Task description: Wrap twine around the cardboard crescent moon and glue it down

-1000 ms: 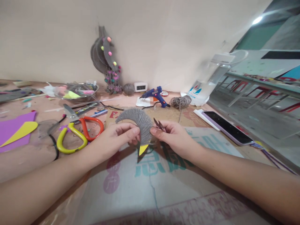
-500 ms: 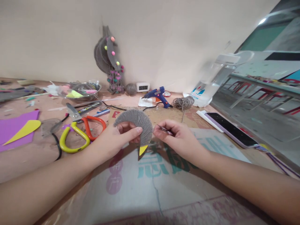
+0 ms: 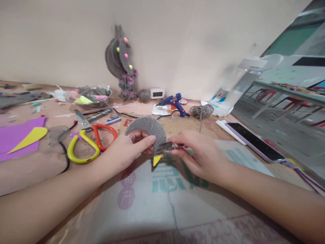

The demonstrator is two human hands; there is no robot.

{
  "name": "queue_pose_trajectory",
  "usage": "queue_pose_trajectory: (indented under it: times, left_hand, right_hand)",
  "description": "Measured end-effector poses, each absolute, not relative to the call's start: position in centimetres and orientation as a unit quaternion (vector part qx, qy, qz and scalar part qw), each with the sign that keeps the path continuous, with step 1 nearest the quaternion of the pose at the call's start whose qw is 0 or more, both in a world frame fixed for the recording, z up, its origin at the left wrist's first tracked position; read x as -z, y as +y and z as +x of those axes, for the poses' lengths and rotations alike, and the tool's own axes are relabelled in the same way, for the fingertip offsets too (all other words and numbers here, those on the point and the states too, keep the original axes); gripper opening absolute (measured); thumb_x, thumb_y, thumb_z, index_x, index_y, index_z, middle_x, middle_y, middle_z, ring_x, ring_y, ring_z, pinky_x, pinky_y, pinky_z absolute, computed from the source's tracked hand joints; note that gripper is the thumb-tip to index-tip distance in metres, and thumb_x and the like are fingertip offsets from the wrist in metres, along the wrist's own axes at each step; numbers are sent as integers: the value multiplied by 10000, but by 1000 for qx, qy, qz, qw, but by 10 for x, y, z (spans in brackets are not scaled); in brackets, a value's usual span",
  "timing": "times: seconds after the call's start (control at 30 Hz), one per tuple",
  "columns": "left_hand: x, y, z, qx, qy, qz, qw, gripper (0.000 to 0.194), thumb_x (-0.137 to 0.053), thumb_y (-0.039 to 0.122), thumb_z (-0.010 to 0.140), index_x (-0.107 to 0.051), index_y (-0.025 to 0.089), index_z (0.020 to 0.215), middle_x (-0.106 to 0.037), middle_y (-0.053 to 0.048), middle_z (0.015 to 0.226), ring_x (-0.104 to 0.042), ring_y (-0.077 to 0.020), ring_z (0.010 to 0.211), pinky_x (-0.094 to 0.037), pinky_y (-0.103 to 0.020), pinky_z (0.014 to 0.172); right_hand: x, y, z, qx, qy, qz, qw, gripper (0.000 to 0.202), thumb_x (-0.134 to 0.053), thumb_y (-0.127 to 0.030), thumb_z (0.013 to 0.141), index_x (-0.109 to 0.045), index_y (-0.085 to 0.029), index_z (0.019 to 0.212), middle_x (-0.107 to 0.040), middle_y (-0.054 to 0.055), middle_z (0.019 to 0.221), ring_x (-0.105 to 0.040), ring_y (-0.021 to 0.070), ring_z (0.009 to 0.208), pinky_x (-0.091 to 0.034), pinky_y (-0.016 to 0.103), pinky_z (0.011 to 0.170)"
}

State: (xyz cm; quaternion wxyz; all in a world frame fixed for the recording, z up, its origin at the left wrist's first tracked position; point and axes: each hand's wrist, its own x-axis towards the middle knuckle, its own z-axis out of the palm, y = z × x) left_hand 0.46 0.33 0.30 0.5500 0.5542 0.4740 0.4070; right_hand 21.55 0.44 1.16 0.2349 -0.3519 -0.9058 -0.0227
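My left hand (image 3: 139, 144) is closed on a crescent (image 3: 149, 125) wrapped in grey yarn, its thumb on the front and fingers curled through the inner curve. A bare yellow tip (image 3: 156, 159) shows at the crescent's lower end. Close to the right of that end, my right hand (image 3: 196, 149) pinches a small grey-brown thing (image 3: 166, 146). Motion blurs it, so I cannot make out its kind or whether it touches the crescent. Both hands are above a printed cardboard sheet (image 3: 142, 217).
Left are scissors (image 3: 83, 149), purple foam (image 3: 20, 135) with a yellow piece (image 3: 30, 139), and a bowl (image 3: 88, 100) of supplies. Behind stand a glue gun (image 3: 174, 103), yarn (image 3: 201, 111), a clock (image 3: 157, 93) and a hanging ornament (image 3: 119, 61). Right are a phone (image 3: 255, 140) and a water bottle (image 3: 228, 88).
My right hand has turned and its fingertips have come nearer the crescent's lower end, bringing the small thing beside it. The left hand keeps its hold. The whole view has shifted slightly.
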Motion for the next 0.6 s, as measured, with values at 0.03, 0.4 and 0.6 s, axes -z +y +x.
queue_pose_trajectory:
  times: [0.03,0.4,0.6]
  left_hand:
    - [-3,3,4,-404,478,560,543,230,-607,396,732,-580,188,639,-595,22,622,-555,-117,619,-455,-239,658]
    - [-6,3,4,-382,497,599,498,266,-582,418,740,-576,183,614,-595,11,622,-540,-129,622,-432,-250,642]
    - [-5,3,4,-370,500,605,497,276,-568,432,752,-566,186,626,-592,12,640,-539,-128,640,-420,-246,654]
  right_hand:
    - [-12,4,216,38,-911,-347,220,204,-447,-283,885,-558,-164,1008,-599,53,816,-530,170,752,-376,277,647]
    - [-12,2,214,88,-915,-347,187,214,-422,-298,897,-570,-162,967,-598,50,778,-505,165,718,-338,266,620]
    - [-11,3,215,85,-914,-347,190,220,-416,-306,896,-564,-164,978,-592,50,776,-508,170,734,-343,272,633]
